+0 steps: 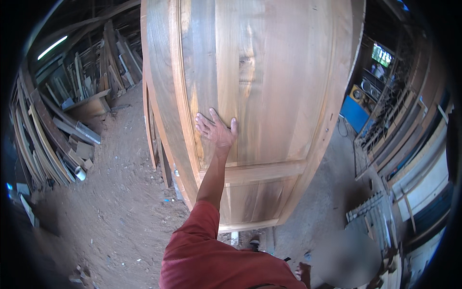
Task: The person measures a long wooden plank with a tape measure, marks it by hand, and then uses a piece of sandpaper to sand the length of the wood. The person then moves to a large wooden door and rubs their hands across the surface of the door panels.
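Observation:
A tall wooden panel door (279,96) stands upright before me, with a large raised-edge panel above and a smaller one below. My left hand (217,132) lies flat on the lower left part of the big panel. Its fingers are spread and nothing is in them. Light and dark grain bands with a knot run up the wood beside it. Low at the right of my red shirt shows a small skin-toned shape that looks like my right hand (303,272); its fingers are too indistinct to read.
Leaning boards (113,58) and stacked planks (41,139) line the left side. On the right are a blue machine or cabinet (356,113), more stacked timber (409,130) and slatted pieces (370,207). Bits of debris dot the dusty floor (120,202). A grey blurred oval hides the lower right.

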The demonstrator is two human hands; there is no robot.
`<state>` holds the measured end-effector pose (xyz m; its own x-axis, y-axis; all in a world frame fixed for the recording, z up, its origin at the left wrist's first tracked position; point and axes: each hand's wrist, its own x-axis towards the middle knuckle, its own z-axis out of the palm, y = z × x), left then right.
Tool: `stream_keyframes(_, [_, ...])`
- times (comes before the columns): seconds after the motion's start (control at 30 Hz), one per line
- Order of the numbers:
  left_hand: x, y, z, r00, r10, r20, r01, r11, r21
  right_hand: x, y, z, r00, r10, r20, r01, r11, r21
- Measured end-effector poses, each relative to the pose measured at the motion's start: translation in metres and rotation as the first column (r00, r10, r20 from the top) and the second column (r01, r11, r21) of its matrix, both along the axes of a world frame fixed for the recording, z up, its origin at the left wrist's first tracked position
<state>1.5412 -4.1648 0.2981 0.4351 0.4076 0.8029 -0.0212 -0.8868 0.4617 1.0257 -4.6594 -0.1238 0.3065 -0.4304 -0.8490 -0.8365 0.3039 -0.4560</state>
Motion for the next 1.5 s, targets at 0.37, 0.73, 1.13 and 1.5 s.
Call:
stream_keyframes(0.37, [-0.015,0.001,0.014,0.991,0.119,-0.061,-0.111,0.986,0.122,0.175,-0.032,-0.039,0.881,0.44,0.173,-0.427,0.898,-0.109])
stream_keyframes(0.73, [-0.074,0.011,-0.128,0.985,-0.007,-0.171,0.052,0.964,0.26,0.194,-0.046,-0.012,0.729,0.684,0.031,-0.651,0.706,-0.278])
stream_keyframes(1.13, [-0.1,-0.027,-0.194,0.721,-0.057,-0.691,0.14,0.988,0.064,0.048,-0.172,-0.118,0.802,0.583,-0.132,-0.569,0.678,-0.465])
stream_keyframes(1.5, [-0.107,-0.013,-0.185,0.633,0.006,-0.774,0.134,0.984,0.117,0.035,-0.149,-0.067,0.768,0.64,-0.016,-0.615,0.73,-0.299])
